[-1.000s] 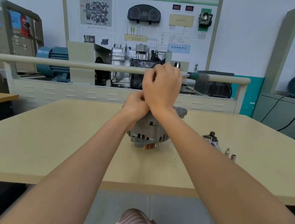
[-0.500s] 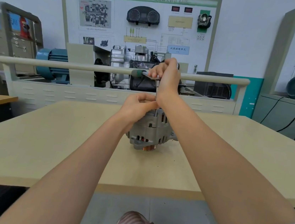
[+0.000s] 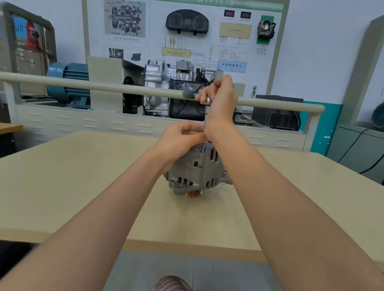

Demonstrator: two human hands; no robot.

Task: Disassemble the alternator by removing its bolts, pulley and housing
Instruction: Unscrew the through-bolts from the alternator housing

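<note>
Head view is showing the right hand (image 3: pixel 219 100) raised above the alternator (image 3: pixel 196 170), its fingers curling round the metal head of a ratchet wrench (image 3: pixel 197 95) whose dark green handle is sticking out to the left, level with the pale rail (image 3: pixel 92 86) behind. A thin steel extension bar (image 3: pixel 205 122) is dropping straight down from that hand toward the top of the alternator, and the right wrist is partly covering it. Just below, the left hand (image 3: pixel 181 136) is sitting on top of the alternator with its fingertips bunched close together beside the bar; whether they are actually pinching the bar or a bolt I cannot tell from here. The alternator is standing near the middle of the beige table (image 3: pixel 61 177), pulley end down, with its coppery grooved pulley (image 3: pixel 191 193) touching the tabletop and the ribbed grey housing rising above it. Both bare forearms are reaching in from the near edge of the table. Behind the table a training board (image 3: pixel 179 35) with dials and diagrams is hanging on the wall above a gearbox display (image 3: pixel 167 79), and a blue motor (image 3: pixel 67 79) is sitting off to the left.
</note>
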